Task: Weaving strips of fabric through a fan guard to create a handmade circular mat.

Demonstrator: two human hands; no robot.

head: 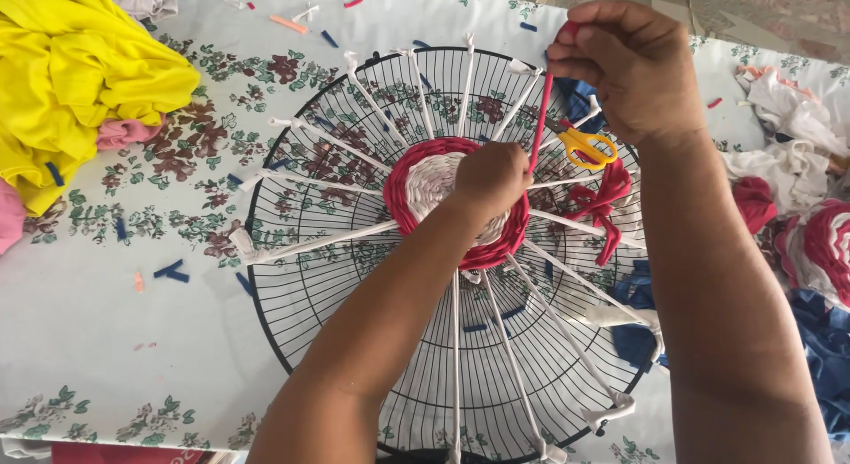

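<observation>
The left hand (490, 176), clenched, hides part of the red-and-white woven disc (434, 185) at the centre of the black fan grille (292, 287), whose lower rim is cut off. The right hand (629, 65) pinches a taut red fabric strip (538, 123) above it.

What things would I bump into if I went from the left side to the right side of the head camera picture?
Yellow cloth heap → black wire fan guard → red and white woven round → left hand → yellow-handled scissors → right hand → white fabric scraps.
</observation>
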